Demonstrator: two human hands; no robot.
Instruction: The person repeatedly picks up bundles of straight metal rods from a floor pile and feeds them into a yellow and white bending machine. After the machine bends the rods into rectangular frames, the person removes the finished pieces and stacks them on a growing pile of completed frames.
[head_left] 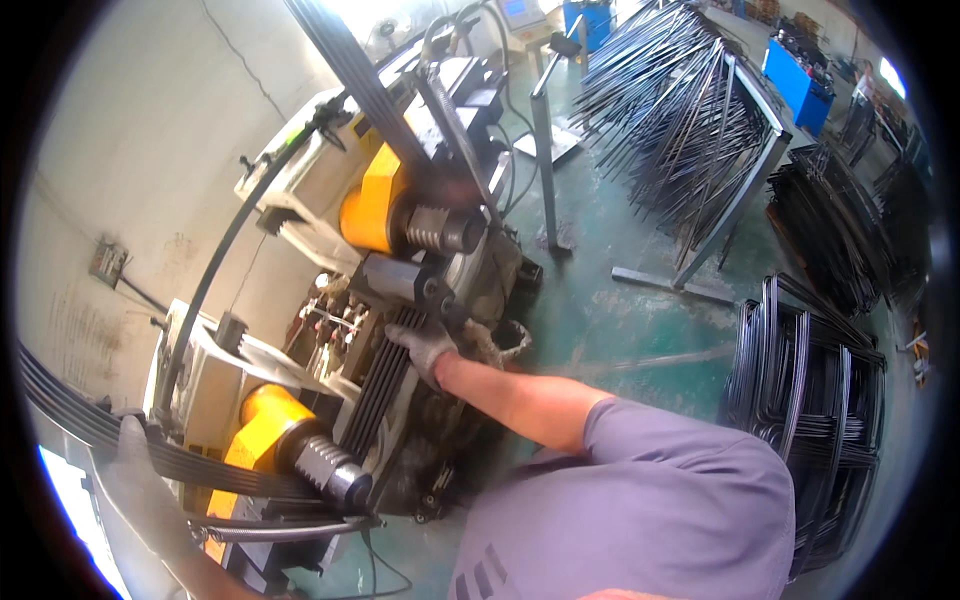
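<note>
My left hand (130, 455), in a grey work glove, closes round a bundle of dark metal rods (65, 400) at the left; most of its fingers are hidden behind them. The rods bend round beneath the lower yellow block (265, 425), which carries a ridged steel cylinder (330, 470). In the middle, my gloved right hand (428, 350) grips the rods' straight stretch (378, 385), just below a grey steel clamping block (395, 280). Above that sits a second yellow block (375, 205) with another ridged cylinder (445, 230). More parallel rods (365, 70) rise toward the top.
A cream machine body (310, 225) stands along the wall. Far right of it, a metal rack (740, 190) bears a large heap of thin rods (665, 110). Bent black frames (800, 380) are stacked at my right. A person (860, 105) stands in the far background near a blue cabinet (797, 88).
</note>
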